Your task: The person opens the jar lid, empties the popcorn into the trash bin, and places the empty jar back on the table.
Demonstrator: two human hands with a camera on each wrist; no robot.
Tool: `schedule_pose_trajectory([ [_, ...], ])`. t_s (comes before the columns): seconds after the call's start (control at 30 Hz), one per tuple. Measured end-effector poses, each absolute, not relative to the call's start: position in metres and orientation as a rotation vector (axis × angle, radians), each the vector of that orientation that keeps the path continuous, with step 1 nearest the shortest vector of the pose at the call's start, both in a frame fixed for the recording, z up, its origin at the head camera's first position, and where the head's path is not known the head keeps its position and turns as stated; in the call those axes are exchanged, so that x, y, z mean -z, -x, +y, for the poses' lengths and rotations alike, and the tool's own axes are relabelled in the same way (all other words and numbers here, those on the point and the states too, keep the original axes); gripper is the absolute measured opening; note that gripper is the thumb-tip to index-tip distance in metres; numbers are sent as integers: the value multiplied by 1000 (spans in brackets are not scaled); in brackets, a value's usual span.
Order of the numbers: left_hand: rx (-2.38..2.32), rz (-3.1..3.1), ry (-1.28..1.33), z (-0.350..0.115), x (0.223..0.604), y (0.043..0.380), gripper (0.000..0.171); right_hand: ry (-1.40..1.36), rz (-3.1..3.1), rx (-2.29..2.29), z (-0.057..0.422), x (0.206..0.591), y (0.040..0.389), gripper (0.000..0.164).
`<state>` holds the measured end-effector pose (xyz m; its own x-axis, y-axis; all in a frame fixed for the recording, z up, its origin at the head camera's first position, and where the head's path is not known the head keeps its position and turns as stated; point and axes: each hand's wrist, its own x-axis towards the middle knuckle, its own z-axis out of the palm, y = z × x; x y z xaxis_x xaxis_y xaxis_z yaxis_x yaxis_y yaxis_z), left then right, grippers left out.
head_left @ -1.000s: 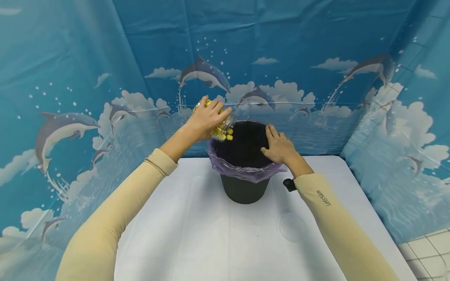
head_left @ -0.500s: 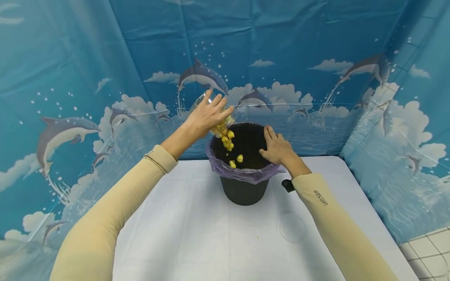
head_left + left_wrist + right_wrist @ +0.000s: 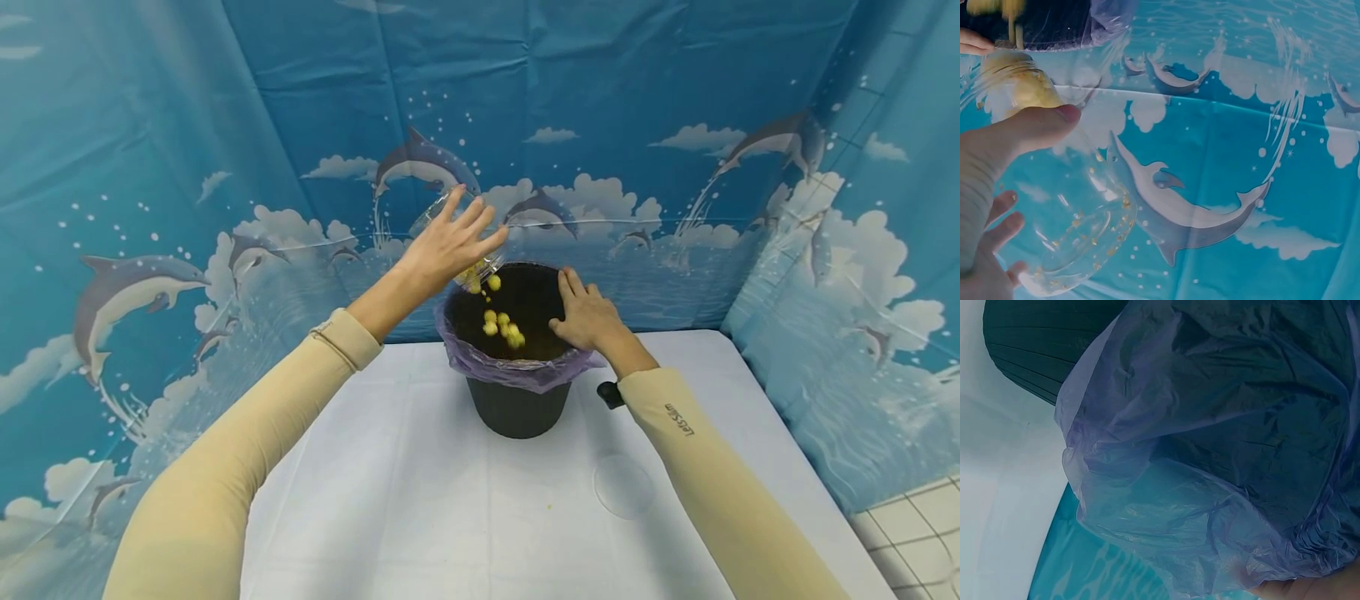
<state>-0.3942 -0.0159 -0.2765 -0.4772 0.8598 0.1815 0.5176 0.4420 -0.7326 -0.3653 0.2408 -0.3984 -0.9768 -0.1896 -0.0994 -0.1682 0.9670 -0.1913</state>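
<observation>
My left hand [image 3: 450, 250] grips a clear plastic jar [image 3: 1075, 231], tipped with its mouth down over the bin. Yellow popcorn-like pieces [image 3: 513, 333] fall from it into the black bin [image 3: 521, 410]. In the left wrist view, some yellow pieces remain near the jar's mouth and crumbs cling to its wall. A purple plastic bag [image 3: 510, 371] lines the bin and folds over its rim. My right hand [image 3: 592, 321] rests on the bin's right rim, fingers extended and thumb spread apart. Bag film partly covers the right fingers [image 3: 1310, 589] in the right wrist view.
A clear round lid [image 3: 624, 486] lies on the white-covered table [image 3: 420, 517], right of the bin. A small black object [image 3: 611, 394] shows beside the right sleeve. Blue dolphin-print curtains [image 3: 615, 83] enclose the back and sides.
The left hand has tipped the jar further, and its mass of yellow pieces has mostly poured into the bin. The right hand has stayed on the rim.
</observation>
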Motion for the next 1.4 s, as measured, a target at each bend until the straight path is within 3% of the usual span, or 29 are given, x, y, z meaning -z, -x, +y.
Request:
schedule_pose_trajectory([
  [0.5, -924, -2019, 1144, -19, 273, 391, 73, 285, 3001, 283, 233, 392, 367, 91],
  [0.7, -842, -2078, 1087, -26, 278, 387, 81, 294, 3011, 283, 235, 393, 366, 91],
  [0.93, -335, -2348, 837, -40, 301, 382, 89, 300, 3009, 290, 241, 396, 363, 89],
  [1.13, 206, -2566, 632, -61, 320, 370, 111, 312, 3024, 317, 243, 398, 361, 89],
  [1.4, 898, -2581, 447, -100, 354, 330, 110, 311, 3024, 327, 242, 401, 362, 89],
])
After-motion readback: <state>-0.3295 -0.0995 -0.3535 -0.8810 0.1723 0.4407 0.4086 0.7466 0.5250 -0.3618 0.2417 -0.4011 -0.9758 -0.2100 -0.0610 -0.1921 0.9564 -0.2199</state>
